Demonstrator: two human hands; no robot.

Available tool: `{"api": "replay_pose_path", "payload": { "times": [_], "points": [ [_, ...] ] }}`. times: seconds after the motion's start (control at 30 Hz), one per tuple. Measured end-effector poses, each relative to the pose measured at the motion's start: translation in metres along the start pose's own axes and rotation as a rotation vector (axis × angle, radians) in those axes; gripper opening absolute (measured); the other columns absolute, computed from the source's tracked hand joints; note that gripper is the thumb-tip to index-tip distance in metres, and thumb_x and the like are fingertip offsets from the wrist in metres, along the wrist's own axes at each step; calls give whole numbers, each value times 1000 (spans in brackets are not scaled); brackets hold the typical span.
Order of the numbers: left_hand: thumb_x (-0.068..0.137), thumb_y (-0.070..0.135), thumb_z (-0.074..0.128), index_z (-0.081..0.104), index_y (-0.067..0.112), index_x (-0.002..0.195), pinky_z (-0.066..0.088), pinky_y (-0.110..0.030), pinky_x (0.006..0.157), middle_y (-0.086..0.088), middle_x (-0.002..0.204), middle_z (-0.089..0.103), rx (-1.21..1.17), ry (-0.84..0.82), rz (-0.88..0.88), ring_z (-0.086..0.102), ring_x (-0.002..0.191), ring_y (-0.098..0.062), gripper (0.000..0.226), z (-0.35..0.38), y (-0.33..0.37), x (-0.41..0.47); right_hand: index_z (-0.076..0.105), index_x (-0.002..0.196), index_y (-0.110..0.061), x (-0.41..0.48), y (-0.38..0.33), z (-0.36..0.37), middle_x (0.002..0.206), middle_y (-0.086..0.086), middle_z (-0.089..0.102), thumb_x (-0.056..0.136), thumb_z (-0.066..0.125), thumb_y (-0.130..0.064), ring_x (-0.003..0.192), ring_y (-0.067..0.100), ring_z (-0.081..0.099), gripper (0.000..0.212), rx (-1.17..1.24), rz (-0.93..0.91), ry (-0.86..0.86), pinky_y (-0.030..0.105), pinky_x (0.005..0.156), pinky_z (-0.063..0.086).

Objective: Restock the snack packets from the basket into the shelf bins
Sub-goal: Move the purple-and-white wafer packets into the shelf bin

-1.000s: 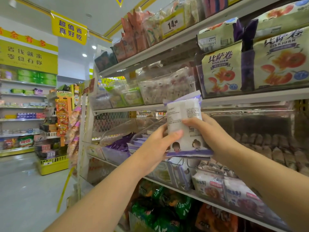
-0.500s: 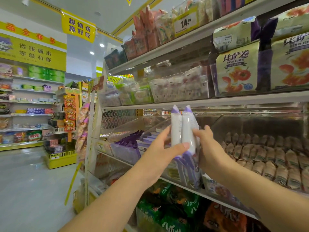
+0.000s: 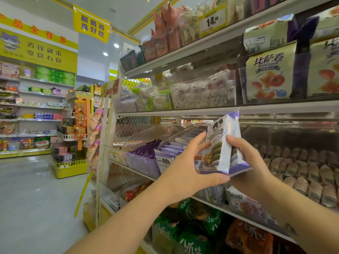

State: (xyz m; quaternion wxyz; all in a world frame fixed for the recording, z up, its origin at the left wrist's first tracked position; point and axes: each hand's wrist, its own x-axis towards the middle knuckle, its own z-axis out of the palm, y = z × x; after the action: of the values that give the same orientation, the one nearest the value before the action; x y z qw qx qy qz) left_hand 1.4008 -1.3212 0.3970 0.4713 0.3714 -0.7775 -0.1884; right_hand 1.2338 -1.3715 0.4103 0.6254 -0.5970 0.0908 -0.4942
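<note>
We have turned the snack packets [image 3: 221, 145] in our hands. A moment ago we saw only their thin edges. Now the picture side faces the left of the frame, and the tops lean to the upper right. It looks like 2 packets pressed together.

They are in the middle right of the frame, up in the air, just in front of the clear bin [image 3: 165, 163]. That bin has the same purple and white packets in it. Ours are not in the bin yet. We think the turn lines them up with the ones inside, so sliding them in comes next.

Our left hand [image 3: 185, 167] holds the packets from the left, with fingers curled on the picture side and the thumb under the bottom edge. Our right hand [image 3: 245, 156] grips them from the right, with the thumb on the front and the other fingers hidden behind. The basket is not in view.
</note>
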Motion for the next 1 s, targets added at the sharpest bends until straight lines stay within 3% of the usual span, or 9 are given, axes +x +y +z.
{"api": "replay_pose_path", "payload": {
  "times": [0.07, 0.17, 0.3, 0.43, 0.53, 0.63, 0.73, 0.9, 1.0],
  "points": [
    [61, 73, 70, 27, 71, 119, 41, -3, 85, 56, 117, 39, -46, -74, -41, 38, 113, 28, 72, -4, 6, 2, 51, 132, -20, 1, 2, 3, 120, 22, 63, 79, 61, -32, 101, 31, 67, 55, -106, -14, 43, 45, 79, 59],
    [67, 71, 67, 35, 55, 134, 42, -25, 103, 36, 129, 49, -89, -97, -71, 45, 122, 12, 76, -6, 6, 11, 40, 138, -33, 4, 5, 13, 121, 5, 63, 80, 67, -41, 102, 19, 68, 64, -378, -109, 140, 35, 79, 58],
    [67, 55, 72, 41, 49, 128, 53, -32, 93, 20, 119, 62, -146, 2, -86, 61, 108, -2, 69, -3, 6, 16, 36, 145, -31, 12, 4, 22, 125, 3, 62, 93, 38, -53, 92, 10, 70, 57, -273, -72, 77, 22, 63, 56],
    [61, 40, 77, 40, 25, 134, 57, -40, 85, 1, 119, 62, -141, 192, -153, 65, 100, -14, 84, -4, 6, 30, 21, 147, -42, 24, 1, 27, 133, -3, 53, 101, 24, -13, 79, 8, 67, 55, -251, -83, 37, 22, 53, 52],
    [62, 22, 72, 42, 21, 132, 57, -24, 69, -1, 113, 62, -127, 239, -144, 65, 94, -13, 76, -14, 6, 45, 21, 146, -42, 34, -10, 21, 126, -7, 54, 94, 32, 1, 103, 13, 61, 68, -449, -121, 45, 23, 68, 53],
    [73, 16, 72, 36, 27, 135, 44, -6, 53, 10, 113, 58, -46, 301, -92, 61, 86, 3, 72, -21, 2, 55, 24, 142, -36, 39, -27, 5, 121, -10, 56, 92, 52, -1, 98, -8, 61, 67, -839, -195, 66, 7, 66, 49],
    [79, 15, 69, 19, 37, 148, 54, -18, 71, 11, 135, 48, -15, 238, -87, 59, 104, -6, 87, -16, -11, 60, 21, 148, -28, 44, -37, -12, 115, -16, 56, 88, 64, -9, 90, -20, 57, 76, -1067, -145, 86, 2, 65, 45],
    [86, 30, 62, -2, 44, 149, 49, -12, 68, 15, 152, 26, 125, 120, -162, 55, 104, 1, 92, 2, -28, 69, 14, 152, -24, 49, -39, -34, 146, 3, 40, 84, 71, -26, 124, 13, 47, 89, -1394, -18, 125, 23, 101, 38],
    [85, 40, 57, 5, 38, 151, 38, -7, 67, 9, 154, 26, 348, 39, -222, 48, 99, 8, 84, 3, -26, 77, 19, 150, -22, 53, -40, -41, 146, 4, 36, 84, 69, -26, 127, 15, 43, 84, -1424, 17, 174, 12, 91, 30]
  ]
}}
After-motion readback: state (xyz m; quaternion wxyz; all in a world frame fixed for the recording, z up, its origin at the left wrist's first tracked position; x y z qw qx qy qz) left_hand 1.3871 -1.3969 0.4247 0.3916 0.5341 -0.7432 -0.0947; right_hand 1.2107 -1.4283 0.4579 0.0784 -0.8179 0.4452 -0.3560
